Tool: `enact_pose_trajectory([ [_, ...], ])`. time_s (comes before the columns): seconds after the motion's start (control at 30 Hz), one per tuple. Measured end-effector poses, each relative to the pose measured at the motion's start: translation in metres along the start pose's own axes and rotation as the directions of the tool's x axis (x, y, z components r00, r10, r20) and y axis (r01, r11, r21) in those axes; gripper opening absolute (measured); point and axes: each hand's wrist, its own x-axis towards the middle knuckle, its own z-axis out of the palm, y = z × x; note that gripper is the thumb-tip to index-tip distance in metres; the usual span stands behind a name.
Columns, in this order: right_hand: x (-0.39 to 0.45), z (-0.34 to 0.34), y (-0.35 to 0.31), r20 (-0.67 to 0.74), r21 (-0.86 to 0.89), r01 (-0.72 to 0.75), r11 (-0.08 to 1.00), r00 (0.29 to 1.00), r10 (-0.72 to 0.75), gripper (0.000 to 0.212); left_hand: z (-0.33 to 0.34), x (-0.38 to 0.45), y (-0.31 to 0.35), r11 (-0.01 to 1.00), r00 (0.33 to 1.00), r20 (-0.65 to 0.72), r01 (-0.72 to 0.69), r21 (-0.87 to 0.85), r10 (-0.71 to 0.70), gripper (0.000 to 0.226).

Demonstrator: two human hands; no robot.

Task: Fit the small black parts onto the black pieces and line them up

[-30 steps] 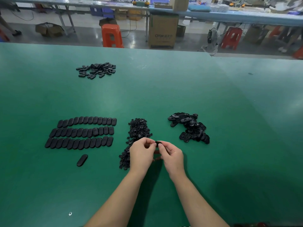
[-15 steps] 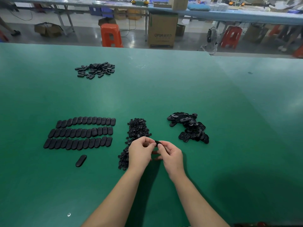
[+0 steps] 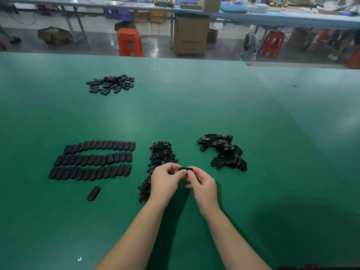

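Both hands meet over the green table [image 3: 194, 106] and pinch one black oval piece [image 3: 185, 169] between their fingertips. My left hand [image 3: 165, 182] holds its left end, my right hand [image 3: 202, 186] its right end. A heap of small black round parts [image 3: 161, 154] lies just behind and under my left hand. A pile of loose black oval pieces [image 3: 224, 152] sits to the right. Three neat rows of oval pieces [image 3: 93, 159] lie at the left, with a single oval piece [image 3: 93, 193] in front of them.
A second loose pile of black pieces [image 3: 111, 84] lies far back left on the table. A tiny pale scrap [image 3: 79, 258] sits near the front edge. Beyond the table stand orange stools [image 3: 129, 42], a cardboard box [image 3: 191, 36] and other benches.
My hands have stayed in the same spot, working the oval piece between the fingertips; more of the piece shows between them now. Nothing else on the table has moved.
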Motion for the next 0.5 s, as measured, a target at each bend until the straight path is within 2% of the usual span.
enact_pose_trajectory([
  [0.1, 0.001, -0.001, 0.003, 0.006, 0.011, 0.000, 1.000, 1.000, 0.000, 0.010, 0.001, -0.005, 0.000, 0.999, 1.000, 0.031, 0.001, -0.036, 0.000, 0.007],
  [0.3, 0.003, -0.003, 0.006, 0.014, -0.018, 0.016, 1.000, 1.000, -0.016, 0.018, 0.005, -0.008, 0.000, 0.997, 1.000, 0.002, 0.017, 0.080, -0.017, 0.010],
  [0.5, 0.004, -0.003, 0.006, 0.017, -0.012, 0.029, 1.000, 0.999, -0.028, 0.022, 0.003, -0.012, 0.002, 1.000, 0.999, 0.046, 0.006, 0.012, -0.007, 0.024],
])
